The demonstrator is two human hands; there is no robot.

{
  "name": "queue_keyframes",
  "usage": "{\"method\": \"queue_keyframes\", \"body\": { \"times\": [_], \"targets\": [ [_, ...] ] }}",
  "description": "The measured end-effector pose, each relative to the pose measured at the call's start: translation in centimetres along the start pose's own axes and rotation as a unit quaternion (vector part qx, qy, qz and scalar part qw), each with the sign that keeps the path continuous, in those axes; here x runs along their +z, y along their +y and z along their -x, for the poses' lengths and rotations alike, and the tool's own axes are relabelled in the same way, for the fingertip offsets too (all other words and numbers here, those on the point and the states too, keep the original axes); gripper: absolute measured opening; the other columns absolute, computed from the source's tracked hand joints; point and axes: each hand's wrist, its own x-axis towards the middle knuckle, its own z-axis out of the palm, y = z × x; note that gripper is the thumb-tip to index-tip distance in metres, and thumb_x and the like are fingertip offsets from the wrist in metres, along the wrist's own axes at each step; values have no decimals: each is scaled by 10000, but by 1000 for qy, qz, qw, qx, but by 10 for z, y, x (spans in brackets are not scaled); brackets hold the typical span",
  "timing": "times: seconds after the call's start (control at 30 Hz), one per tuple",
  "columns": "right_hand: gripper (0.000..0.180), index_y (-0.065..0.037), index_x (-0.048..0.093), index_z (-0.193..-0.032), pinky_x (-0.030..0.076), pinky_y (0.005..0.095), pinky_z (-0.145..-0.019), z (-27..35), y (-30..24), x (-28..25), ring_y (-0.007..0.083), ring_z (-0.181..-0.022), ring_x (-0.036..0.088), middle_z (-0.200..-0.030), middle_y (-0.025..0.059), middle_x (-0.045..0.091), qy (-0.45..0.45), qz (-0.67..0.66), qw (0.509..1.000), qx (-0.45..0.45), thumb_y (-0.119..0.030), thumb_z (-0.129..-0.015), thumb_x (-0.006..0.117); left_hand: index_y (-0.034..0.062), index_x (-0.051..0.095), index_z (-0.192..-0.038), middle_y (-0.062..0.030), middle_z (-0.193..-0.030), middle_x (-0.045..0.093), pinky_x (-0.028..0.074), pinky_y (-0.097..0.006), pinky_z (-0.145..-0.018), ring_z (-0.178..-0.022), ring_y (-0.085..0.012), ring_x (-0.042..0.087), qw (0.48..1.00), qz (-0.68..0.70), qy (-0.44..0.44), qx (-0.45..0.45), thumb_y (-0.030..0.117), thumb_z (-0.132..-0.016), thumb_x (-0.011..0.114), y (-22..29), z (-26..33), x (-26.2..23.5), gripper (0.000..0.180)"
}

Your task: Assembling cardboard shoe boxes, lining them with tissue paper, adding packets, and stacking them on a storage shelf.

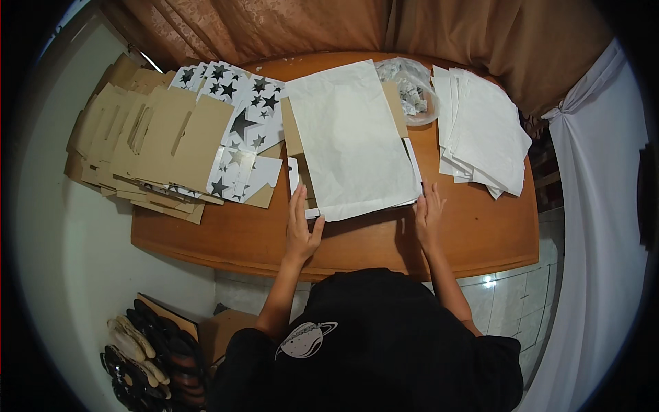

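plainly white, creased sheet (pixel 357 141) over brown cardboard (pixel 394 110); left hand (pixel 301 232), right hand (pixel 428 218) flank edges, grip unclear

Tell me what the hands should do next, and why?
Perhaps the left hand and right hand should gently straighten the large white rectangular paper sheet. It lies slanted, with flat brown cardboard showing past both its sides, and the hands are already by its near corners.
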Motion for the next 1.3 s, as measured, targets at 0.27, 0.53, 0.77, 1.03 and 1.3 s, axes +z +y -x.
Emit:
{"method": "queue_keyframes", "body": {
  "times": [0.27, 0.53, 0.77, 1.03, 1.3],
  "targets": [
    [390, -55, 409, -1270, -20, 576, -1027, 59, -21, -35, 318, -1261, 325, -1228, 120, 483, -29, 20, 998, 44, -214, -914, 420, -41, 328, -1294, -226, -1275, 388, 363, -413, -935, -1106, -337, 455, 997, 44, -37, -46, 186, -826, 521, 19, 36, -24, 555],
    [454, -98, 385, -1310, 128, 533, -1040, 8, -28, -38, 398, -1303, 198, -1375, 144, 298, -22, 45, 995, -88, -227, -887, 484, 28, 387, -1280, -176, -1247, 434, 305, -417, -928, -1103, -301, 438, 986, -163, -36, -24, 230, -807, 576, 37, -16, -24, 548],
    [551, -170, 328, -1359, 58, 642, -995, -70, -53, 13, 391, -1312, 181, -1437, 92, 230, -84, 187, 951, -230, -331, -860, 497, 55, 310, -1338, -172, -1398, 258, 195, -470, -1037, -1267, -347, 276, 963, -152, -155, 159, 290, -845, 531, 23, -89, 20, 589],
    [652, -225, 279, -1379, -13, 705, -950, -65, -27, 41, 331, -1318, 201, -1442, 36, 236, -115, 306, 903, -280, -473, -816, 494, 138, 253, -1384, -129, -1447, 181, 151, -502, -1052, -1322, -311, 194, 895, -263, -269, 240, 365, -856, 498, -12, -88, 33, 626],
    [725, -300, 251, -1380, 13, 725, -938, -64, -30, 34, 321, -1302, 249, -1425, 28, 270, -129, 323, 896, -275, -284, -751, 613, 214, 244, -1393, -62, -1464, 165, 138, -538, -1042, -1336, -273, 168, 881, -295, -263, 259, 422, -796, 552, -9, -72, 32, 703]
  ]
}}
